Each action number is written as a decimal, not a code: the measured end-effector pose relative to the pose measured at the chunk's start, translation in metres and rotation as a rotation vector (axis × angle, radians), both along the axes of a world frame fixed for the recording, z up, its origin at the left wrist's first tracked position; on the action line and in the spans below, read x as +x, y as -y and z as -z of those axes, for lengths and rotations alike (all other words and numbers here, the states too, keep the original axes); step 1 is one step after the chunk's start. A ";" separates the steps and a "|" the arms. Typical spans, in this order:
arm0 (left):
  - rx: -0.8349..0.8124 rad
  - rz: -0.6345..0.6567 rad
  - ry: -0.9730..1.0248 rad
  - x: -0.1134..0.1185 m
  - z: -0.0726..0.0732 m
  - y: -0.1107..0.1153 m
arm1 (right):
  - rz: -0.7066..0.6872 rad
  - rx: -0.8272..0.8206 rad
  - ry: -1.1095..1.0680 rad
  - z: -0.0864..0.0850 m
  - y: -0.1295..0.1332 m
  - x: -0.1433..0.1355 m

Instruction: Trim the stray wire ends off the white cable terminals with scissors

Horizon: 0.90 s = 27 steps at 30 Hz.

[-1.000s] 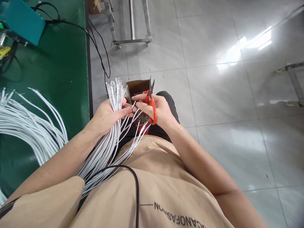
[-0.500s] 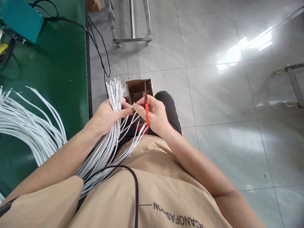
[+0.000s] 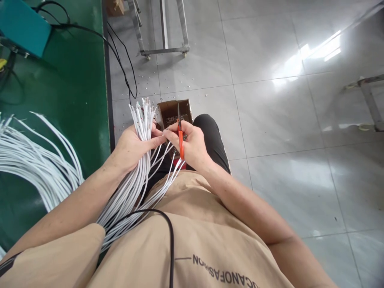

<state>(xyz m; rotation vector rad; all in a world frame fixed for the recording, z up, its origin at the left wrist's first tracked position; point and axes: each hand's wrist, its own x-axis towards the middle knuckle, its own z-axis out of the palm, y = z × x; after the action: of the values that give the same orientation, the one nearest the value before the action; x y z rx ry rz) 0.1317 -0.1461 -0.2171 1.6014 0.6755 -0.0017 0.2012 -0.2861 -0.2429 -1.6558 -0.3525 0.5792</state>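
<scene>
A thick bundle of white cables (image 3: 141,164) runs up from my lap, its cut ends fanned out at the top. My left hand (image 3: 135,145) is wrapped round the bundle below those ends. Scissors with orange handles (image 3: 181,145) sit in my right hand (image 3: 192,146), their dark blades pointing away from me. The thumb and finger of my right hand pinch near the end of a single white cable, close against my left thumb; the exact tip is hidden. Several loose cables (image 3: 172,174) hang below my right hand.
Beneath my hands stands an open cardboard box (image 3: 171,105) with small scraps inside. More scraps dot the tiled floor (image 3: 264,120). On the left, a green table (image 3: 81,68) carries another pile of white cables (image 3: 45,160) and a teal device (image 3: 28,26). A metal stand (image 3: 165,51) is beyond.
The view has shifted slightly. My right thumb and finger have closed in beside my left thumb, and the scissors have tilted a little. The bundle stays in my left hand.
</scene>
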 end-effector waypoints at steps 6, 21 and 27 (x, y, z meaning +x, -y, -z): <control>-0.085 0.197 -0.100 0.000 -0.003 -0.015 | 0.143 -0.097 0.223 0.003 -0.002 -0.001; -0.144 0.205 -0.104 0.002 -0.002 -0.030 | 0.041 0.135 -0.252 -0.006 -0.010 -0.007; 0.090 0.201 -0.052 0.002 -0.002 -0.030 | 0.088 0.210 -0.284 -0.005 -0.009 -0.010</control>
<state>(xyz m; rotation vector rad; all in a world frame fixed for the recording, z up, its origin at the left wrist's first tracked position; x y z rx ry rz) 0.1341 -0.1157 -0.2154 1.7559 0.5585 -0.1636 0.1909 -0.2770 -0.2382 -1.3593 -0.1270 0.6774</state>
